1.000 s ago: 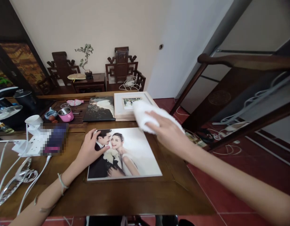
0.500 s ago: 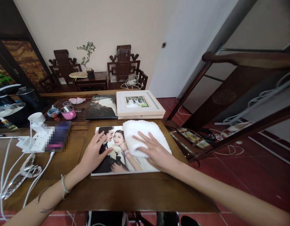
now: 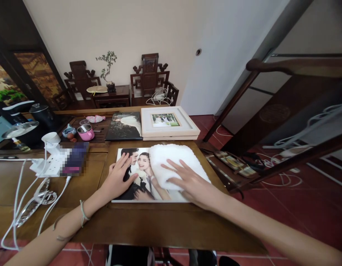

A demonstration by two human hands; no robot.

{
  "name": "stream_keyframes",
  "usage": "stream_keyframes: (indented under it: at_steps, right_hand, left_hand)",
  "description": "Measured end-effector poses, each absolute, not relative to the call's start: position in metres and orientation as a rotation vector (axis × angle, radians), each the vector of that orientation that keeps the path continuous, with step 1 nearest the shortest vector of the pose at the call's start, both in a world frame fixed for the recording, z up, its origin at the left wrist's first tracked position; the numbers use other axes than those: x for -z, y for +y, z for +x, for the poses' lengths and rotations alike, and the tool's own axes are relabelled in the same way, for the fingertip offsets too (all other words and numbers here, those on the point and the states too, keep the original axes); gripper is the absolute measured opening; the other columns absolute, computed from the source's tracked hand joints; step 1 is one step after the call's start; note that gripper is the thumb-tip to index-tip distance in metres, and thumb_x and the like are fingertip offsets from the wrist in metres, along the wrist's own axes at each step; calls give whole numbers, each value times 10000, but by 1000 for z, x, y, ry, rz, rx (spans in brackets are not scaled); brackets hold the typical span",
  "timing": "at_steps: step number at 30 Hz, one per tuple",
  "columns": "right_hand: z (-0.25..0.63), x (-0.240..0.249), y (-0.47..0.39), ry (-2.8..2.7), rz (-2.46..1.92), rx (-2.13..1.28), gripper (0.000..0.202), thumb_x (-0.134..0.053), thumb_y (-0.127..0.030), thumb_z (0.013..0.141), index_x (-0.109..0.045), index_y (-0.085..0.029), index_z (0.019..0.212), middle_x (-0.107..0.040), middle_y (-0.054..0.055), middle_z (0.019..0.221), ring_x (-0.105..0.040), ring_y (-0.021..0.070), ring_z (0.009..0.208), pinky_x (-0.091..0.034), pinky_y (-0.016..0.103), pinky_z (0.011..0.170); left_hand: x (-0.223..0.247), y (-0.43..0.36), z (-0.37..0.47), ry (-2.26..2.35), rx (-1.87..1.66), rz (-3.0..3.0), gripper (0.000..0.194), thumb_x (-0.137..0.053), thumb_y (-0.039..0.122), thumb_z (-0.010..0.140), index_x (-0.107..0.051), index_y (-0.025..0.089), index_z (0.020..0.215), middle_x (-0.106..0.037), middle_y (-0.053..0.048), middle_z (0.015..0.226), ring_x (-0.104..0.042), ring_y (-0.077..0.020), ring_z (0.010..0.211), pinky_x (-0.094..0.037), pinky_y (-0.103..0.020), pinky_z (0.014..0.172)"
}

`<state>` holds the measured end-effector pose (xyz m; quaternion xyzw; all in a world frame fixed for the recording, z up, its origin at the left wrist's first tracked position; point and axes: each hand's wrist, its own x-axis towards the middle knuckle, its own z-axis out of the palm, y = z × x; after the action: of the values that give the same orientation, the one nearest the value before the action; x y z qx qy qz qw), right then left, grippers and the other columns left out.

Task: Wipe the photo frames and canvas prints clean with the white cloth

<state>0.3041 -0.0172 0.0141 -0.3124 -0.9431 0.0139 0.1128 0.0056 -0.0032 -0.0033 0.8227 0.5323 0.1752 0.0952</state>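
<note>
our right hand [image 3: 191, 183] lies spread flat on the soft white cloth [image 3: 175, 162], left hand [image 3: 119, 179] spread steadying the stiff, likely slippery photo print [image 3: 132, 173] at its near left corner.

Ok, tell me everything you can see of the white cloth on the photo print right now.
The white cloth looks like a thick, fluffy towel, plain white, folded or bunched into a rough rectangle. It lies flat on the right half of the large wedding photo print, covering that part of the picture. The right hand presses on its near edge, fingers spread flat over it. The left hand rests on the print beside it and does not touch the cloth. No stains or marks show.
</note>
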Motion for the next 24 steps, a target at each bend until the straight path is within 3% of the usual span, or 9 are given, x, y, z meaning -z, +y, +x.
stream_keyframes:
  at_steps: [6,15,19,24]
  right_hand:
    - [312,-13,-52,-2776,-783,-67,525,-381,103,639,-648,-180,992,-377,126,1501,-141,295,1431,-226,617,1109]
    - [312,-17,22,-2740,-1029,-84,688,-393,112,590,-570,-168,1193,-388,159,1491,-200,303,1419,-251,615,1092]
    - [314,-9,-2,-2749,-939,-65,622,-404,92,599,-605,-153,1134,-372,172,1497,-144,329,1429,-204,656,1090]
    - [320,2,-49,-2697,-771,-28,549,-377,103,625,-649,-199,995,-354,89,1522,-113,281,1443,-159,631,1122]
  left_hand:
    - [0,-6,8,1574,-516,2437,585,-423,435,948,-307,185,1464,-272,-166,1551,-197,-283,1453,-268,-513,1089]
    - [2,-6,4,1527,-490,2460,642,-450,496,929,-272,215,1478,-238,-150,1567,-165,-291,1460,-259,-518,1109]
    - [3,-6,4,1534,-546,2436,661,-468,506,919,-274,207,1475,-277,-154,1553,-202,-301,1450,-262,-523,1115]
    - [4,-5,4,1563,-626,2382,663,-485,511,905,-319,174,1451,-321,-168,1527,-256,-301,1432,-264,-494,1133]
